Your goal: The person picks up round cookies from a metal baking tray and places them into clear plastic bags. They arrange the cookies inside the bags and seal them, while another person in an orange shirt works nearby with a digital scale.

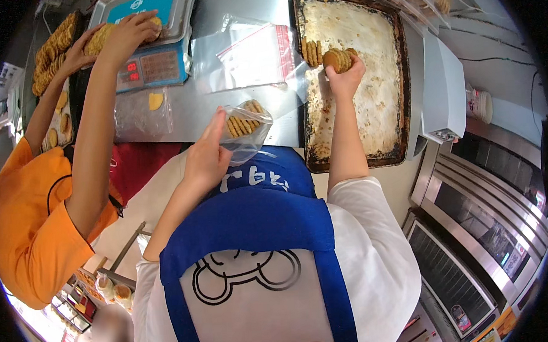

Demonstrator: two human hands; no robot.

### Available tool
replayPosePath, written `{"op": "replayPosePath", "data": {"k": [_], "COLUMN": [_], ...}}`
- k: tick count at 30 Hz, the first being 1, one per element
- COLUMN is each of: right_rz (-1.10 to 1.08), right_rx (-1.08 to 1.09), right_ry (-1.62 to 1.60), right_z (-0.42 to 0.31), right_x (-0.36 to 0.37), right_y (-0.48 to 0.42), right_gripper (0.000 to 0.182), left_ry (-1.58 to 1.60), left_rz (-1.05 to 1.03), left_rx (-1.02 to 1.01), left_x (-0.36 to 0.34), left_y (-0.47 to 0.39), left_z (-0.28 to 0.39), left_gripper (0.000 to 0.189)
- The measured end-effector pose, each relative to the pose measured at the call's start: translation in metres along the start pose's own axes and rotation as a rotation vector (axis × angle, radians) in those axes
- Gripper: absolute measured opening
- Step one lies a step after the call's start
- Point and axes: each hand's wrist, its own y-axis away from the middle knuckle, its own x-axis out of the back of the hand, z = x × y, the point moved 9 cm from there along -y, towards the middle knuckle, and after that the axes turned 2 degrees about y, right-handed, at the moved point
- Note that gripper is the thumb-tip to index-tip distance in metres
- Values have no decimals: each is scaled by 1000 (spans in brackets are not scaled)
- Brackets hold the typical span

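Observation:
My left hand (208, 156) grips the side of a clear plastic bag (250, 147) at the front edge of the steel table. Inside the bag sit rows of round cookies (243, 125). Over the baking tray (370, 107), my right hand (347, 78) is closed around a stack of brown cookies (336, 60). Just left of that stack, a short row of cookies (312, 53) stands on edge on the tray. Flat clear zip bags (255, 57) with a red-striped seal lie between my hands, farther back.
To the left, a co-worker's hands (128, 35) hold cookies over a digital scale (159, 66). A cookie piece (156, 101) rests on a flat bag (136, 113). More cookies (53, 57) fill a tray at far left. A white machine (444, 85) stands right of my tray, above ovens (452, 273).

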Motion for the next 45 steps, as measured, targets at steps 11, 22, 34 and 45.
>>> {"op": "replayPosePath", "data": {"k": [11,22,34,45], "right_rz": [16,-118,-253,-554], "right_rx": [-151,83,530,482], "right_ry": [-48,-15,-52,110], "right_z": [13,-44,-167,-245], "right_x": [-9,76,191,136], "right_y": [11,62,180,222], "right_gripper": [69,54,63,51], "left_ry": [-37,350,359,335], "left_rz": [18,-282,-431,-313], "left_rx": [-83,117,-85,-198], "left_x": [1,-37,-54,-47], "left_y": [0,27,31,28], "left_z": [12,4,15,19], "left_gripper": [84,74,70,79]}}
